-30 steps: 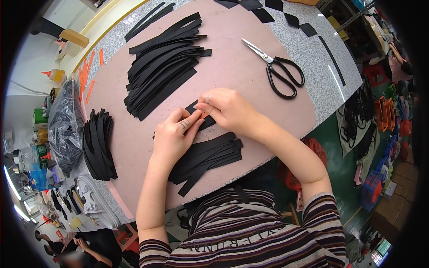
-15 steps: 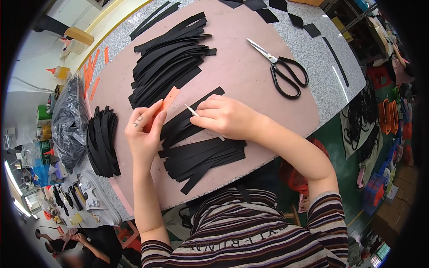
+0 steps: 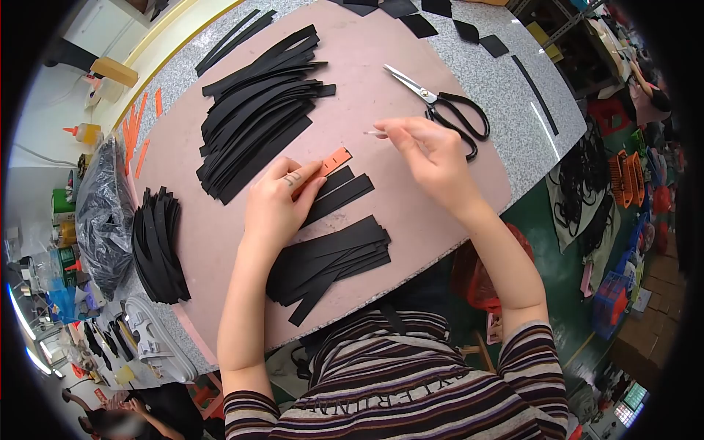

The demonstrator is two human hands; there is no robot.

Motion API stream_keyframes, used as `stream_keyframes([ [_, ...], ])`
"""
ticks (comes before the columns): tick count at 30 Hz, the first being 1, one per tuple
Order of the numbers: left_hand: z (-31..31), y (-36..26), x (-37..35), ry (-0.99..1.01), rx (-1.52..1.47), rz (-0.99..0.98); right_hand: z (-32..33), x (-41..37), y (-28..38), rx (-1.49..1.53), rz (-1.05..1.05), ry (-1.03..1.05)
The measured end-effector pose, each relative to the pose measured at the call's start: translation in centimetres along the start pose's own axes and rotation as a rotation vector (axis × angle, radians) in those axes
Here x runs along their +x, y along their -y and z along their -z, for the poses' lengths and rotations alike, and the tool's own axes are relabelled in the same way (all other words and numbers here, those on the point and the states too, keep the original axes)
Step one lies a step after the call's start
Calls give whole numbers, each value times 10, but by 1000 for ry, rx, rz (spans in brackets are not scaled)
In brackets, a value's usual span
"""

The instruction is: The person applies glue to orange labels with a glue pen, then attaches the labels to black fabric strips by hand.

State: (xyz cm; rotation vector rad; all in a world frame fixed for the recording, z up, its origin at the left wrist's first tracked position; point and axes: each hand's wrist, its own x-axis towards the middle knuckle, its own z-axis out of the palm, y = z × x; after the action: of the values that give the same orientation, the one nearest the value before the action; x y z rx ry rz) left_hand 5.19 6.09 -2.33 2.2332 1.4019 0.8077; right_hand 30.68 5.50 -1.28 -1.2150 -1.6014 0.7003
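My left hand (image 3: 282, 198) pinches an orange strip (image 3: 337, 159) with small dark marks on it, and holds it over the black strips (image 3: 341, 196) in front of me. My right hand (image 3: 433, 154) is closed around a thin white pen-like stick (image 3: 375, 133), its tip pointing left, up and to the right of the orange strip. Nearer to me lies a fanned pile of black strips (image 3: 337, 253). A larger stack of black strips (image 3: 253, 121) lies beyond my left hand. Black-handled scissors (image 3: 433, 99) rest close behind my right hand.
A pinkish mat (image 3: 359, 95) covers most of the speckled table (image 3: 539, 150). At the left stand another black strip bundle (image 3: 156, 246) and a plastic-wrapped black bundle (image 3: 106, 220). Loose orange strips (image 3: 132, 132) lie at the far left, black diamond pieces (image 3: 466, 31) at the far edge.
My left hand has moved right and lowered the orange strip over the black strips. My right hand has swung right and up, away from it, with the white stick. The view has shifted slightly.
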Motion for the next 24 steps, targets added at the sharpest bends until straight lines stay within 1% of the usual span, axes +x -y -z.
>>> stream_keyframes([
  [3, -1, 1, 1, 8, 23, -13, -9, 11, -9, 84, -120, 92],
  [6, -2, 2, 1, 6, 34, -29, -35, 18, -5, -47, 60, 177],
  [9, -2, 3, 1, 12, 36, -26, -57, 26, -22, -2, 279, 160],
  [12, -1, 2, 2, 18, 32, -16, -51, 27, -16, -86, 263, 246],
  [15, -2, 2, 2, 20, 8, -14, -62, 28, -18, -4, 246, 200],
  [18, -2, 2, 3, 20, 6, -22, -69, 31, -16, 3, 271, 206],
  [21, -1, 5, 2, 26, -16, -33, -57, 31, -12, -69, 272, 335],
  [22, -1, 6, 2, 30, -30, -37, -54, 31, -9, -87, 297, 327],
  [24, 9, 7, 3, -84, -37, 18, -49, 31, -4, -123, 349, 304],
])
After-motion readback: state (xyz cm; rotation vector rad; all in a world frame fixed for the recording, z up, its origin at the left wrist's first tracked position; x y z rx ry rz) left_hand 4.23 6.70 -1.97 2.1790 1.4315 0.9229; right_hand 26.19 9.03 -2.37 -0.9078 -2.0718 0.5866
